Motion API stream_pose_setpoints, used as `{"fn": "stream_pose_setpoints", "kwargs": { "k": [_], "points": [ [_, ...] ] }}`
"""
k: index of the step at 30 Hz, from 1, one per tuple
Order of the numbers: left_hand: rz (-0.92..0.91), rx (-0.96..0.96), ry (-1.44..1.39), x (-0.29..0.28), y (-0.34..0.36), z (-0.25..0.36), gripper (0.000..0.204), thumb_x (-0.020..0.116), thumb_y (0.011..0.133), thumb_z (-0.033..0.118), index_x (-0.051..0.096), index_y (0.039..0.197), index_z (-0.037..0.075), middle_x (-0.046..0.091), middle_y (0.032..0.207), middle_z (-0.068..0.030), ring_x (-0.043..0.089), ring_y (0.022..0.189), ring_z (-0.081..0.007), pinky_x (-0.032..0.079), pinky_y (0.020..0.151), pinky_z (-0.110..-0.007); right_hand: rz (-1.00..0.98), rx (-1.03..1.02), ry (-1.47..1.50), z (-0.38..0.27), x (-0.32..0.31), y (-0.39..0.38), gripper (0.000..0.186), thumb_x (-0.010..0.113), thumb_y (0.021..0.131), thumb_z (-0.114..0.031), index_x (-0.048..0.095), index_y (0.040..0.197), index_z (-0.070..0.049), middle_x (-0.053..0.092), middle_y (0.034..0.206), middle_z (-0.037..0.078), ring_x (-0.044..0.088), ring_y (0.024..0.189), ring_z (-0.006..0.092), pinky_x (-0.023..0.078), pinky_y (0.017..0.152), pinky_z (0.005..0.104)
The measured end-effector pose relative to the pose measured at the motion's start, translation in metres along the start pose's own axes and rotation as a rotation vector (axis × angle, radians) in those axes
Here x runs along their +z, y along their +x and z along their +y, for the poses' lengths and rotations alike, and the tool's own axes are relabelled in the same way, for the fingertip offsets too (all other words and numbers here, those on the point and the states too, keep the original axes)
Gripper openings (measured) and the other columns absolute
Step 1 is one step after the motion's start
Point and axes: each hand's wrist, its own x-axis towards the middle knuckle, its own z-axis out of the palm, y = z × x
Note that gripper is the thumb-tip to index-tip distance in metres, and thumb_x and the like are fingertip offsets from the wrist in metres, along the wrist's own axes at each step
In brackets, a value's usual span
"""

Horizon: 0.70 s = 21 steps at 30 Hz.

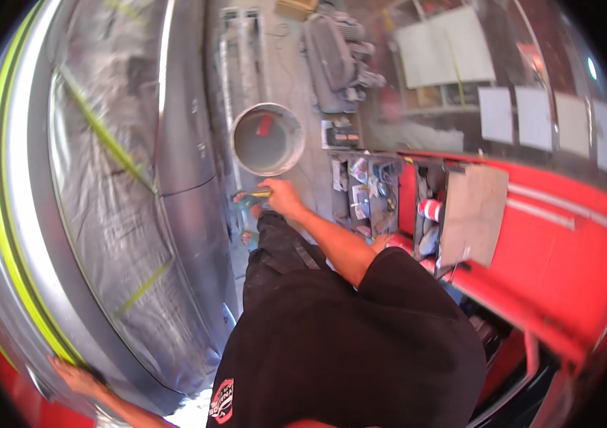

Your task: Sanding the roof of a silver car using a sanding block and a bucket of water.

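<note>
The right hand (283,196) reached down toward the floor, fingers clenched around a small yellow-and-green tool (255,197) — its kind was too blurred to tell. Just beyond it stood a round grey bucket (268,139). The left hand (75,376) lay flat, fingers spread and released, on the masked grey car panel (104,185) — beside its yellow tape (14,250).
</note>
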Motion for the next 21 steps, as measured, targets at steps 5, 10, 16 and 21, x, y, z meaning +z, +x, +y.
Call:
{"fn": "stream_pose_setpoints", "kwargs": {
  "k": [5, 10, 16, 21],
  "points": [
    [-0.025, 0.018, 0.077, 0.009, 0.009, -0.024, 0.057, 0.037, 0.111, 0.050, 0.061, 0.144, 0.010, 0.063, 0.143, -0.0113, 0.061, 0.129, -0.0322, 0.048, 0.107, -0.038, 0.077, 0.027, 0.073, -0.020, -0.012, -0.042, 0.031, 0.060, 0.083, -0.001, 0.077, 0.109, -0.008, 0.074, 0.097, 0.023, 0.071, 0.093, 0.0422, 0.057, 0.083, 0.0467],
    [-0.035, 0.043, 0.066, 0.011, 0.017, -0.036, 0.057, 0.034, 0.112, 0.050, 0.059, 0.145, 0.012, 0.063, 0.144, -0.0085, 0.059, 0.132, -0.0317, 0.047, 0.108, -0.039, 0.111, -0.002, 0.042, 0.014, -0.016, -0.072, 0.032, 0.059, 0.084, -0.001, 0.076, 0.109, -0.008, 0.074, 0.097, 0.023, 0.071, 0.094, 0.0425, 0.056, 0.083, 0.0471],
    [0.015, 0.197, 0.110, 0.016, 0.017, -0.042, 0.055, 0.036, 0.112, 0.047, 0.063, 0.142, 0.009, 0.065, 0.142, -0.0089, 0.061, 0.130, -0.0301, 0.048, 0.107, -0.037, 0.156, 0.045, 0.061, 0.033, -0.023, -0.095, 0.033, 0.060, 0.083, -0.001, 0.075, 0.112, -0.008, 0.074, 0.099, 0.023, 0.071, 0.096, 0.0422, 0.056, 0.084, 0.0461],
    [-0.008, 0.160, 0.074, 0.014, 0.023, -0.051, 0.055, 0.035, 0.112, 0.047, 0.062, 0.142, 0.009, 0.064, 0.143, -0.0083, 0.060, 0.131, -0.0300, 0.048, 0.108, -0.036, 0.181, 0.040, 0.057, 0.037, -0.020, -0.105, 0.032, 0.062, 0.084, -0.003, 0.075, 0.112, -0.008, 0.074, 0.100, 0.023, 0.071, 0.097, 0.0422, 0.056, 0.084, 0.0456]
  ]
}}
